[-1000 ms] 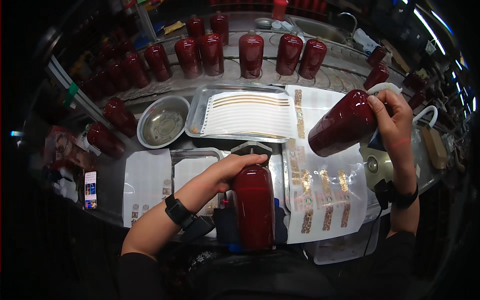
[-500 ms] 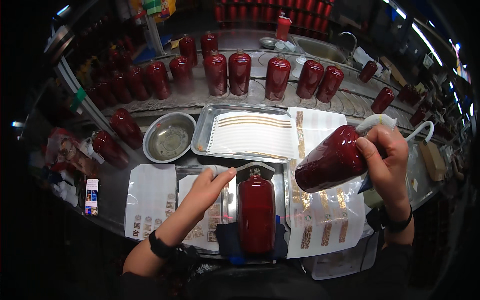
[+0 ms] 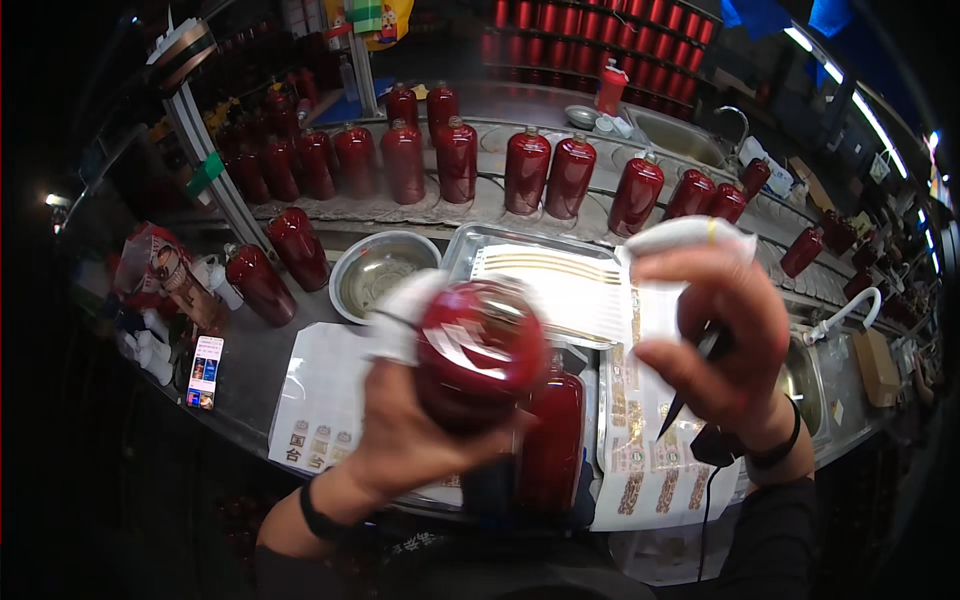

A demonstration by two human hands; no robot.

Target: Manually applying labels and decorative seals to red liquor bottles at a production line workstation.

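In my left hand (image 3: 400,430) is a glossy dark-red bottle (image 3: 478,355), tilted with its neck away from me and blurred by motion. My right hand (image 3: 730,340) is up to the right, apart from the bottle. Its thumb and forefinger are spread, while a dark pointed tool (image 3: 677,408) sticks out below the palm; its kind is not clear. White wrapping (image 3: 690,235) covers a finger of that hand. Under the held bottle, a second red bottle (image 3: 555,440) lies neck away on a dark cloth (image 3: 487,490), partly hidden.
Gold-patterned transfer sheets (image 3: 650,480) lie right of the lying bottle, another sheet (image 3: 315,400) to its left. Beyond are a metal bowl (image 3: 345,285) and a metal tray (image 3: 465,250) with a striped sheet. Several red bottles (image 3: 527,172) stand along the far conveyor. A lit phone (image 3: 205,372) is at left.
The red bottle has passed from my right hand to my left and now hangs over the lying bottle. My right thumb and forefinger have opened. The view has shifted slightly.
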